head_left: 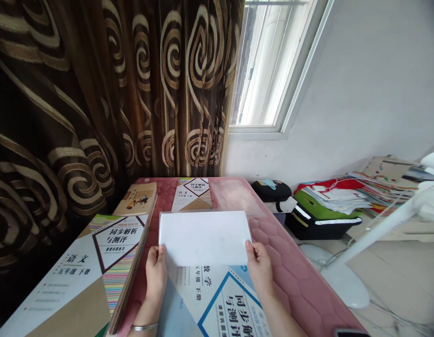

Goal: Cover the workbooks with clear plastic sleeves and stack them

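A blank white sheet of paper (204, 238) is held up between both hands, over a blue and white workbook (188, 299) lying on the pink table. My left hand (156, 271), with a silver bangle at the wrist, pinches the sheet's left edge between thumb and fingers. At the opposite edge, my right hand (259, 266) grips the paper the same way. A thin see-through margin shows along the sheet's top; whether it belongs to the paper I cannot tell. The upper part of the workbook is hidden behind the sheet.
To the left lies a stack of workbooks (79, 271). Beyond the sheet are another workbook (192, 192) and a clear plastic sheet (234, 196) on the pink tabletop (290, 281). A black case (271, 191), a green-topped box (318, 220) and a white stand (346, 281) are at right.
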{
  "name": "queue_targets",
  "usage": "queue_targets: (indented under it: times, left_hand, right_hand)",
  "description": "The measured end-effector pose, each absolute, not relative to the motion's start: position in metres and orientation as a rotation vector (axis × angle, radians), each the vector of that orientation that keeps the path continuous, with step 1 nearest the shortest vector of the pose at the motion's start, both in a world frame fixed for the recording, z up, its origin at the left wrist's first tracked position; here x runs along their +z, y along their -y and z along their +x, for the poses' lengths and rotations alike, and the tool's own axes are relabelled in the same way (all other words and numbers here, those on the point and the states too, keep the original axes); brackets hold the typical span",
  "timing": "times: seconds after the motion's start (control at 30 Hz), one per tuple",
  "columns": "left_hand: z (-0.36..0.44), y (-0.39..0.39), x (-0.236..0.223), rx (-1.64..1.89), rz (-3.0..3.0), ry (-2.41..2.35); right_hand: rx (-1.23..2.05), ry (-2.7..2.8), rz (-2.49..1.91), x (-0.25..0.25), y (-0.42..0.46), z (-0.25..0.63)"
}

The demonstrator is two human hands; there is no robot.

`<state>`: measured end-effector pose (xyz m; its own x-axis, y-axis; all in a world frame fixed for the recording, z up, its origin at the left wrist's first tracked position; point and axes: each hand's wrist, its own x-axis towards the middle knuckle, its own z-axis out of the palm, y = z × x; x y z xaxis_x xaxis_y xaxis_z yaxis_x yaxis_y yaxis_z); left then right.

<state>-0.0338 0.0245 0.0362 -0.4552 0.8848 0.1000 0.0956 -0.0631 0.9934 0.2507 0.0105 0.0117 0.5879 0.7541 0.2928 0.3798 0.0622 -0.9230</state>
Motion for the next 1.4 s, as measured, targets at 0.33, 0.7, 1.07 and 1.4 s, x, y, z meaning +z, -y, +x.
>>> queue_targets:
  times: [0.33, 0.7, 1.07, 1.4]
  left_hand:
    - [-0.035, -0.026, 0.037, 1.558, 1.022, -1.49]
    - [-0.034, -0.026, 0.033, 1.58, 1.031, -1.523]
    - [-0.029, -0.025, 0.039, 1.637, 1.001, -1.486]
    - [-0.028, -0.022, 0.044, 1.626, 1.0, -1.495]
  right_hand:
    - [0.459, 0.949, -1.463, 0.02, -0.006, 0.249]
    - [0.408, 0.935, -1.49, 0.019, -0.01, 0.248]
    - [0.454, 0.946, -1.322, 0.029, -0.005, 0.251]
    - [0.401, 0.907, -1.439, 0.014, -0.013, 0.25]
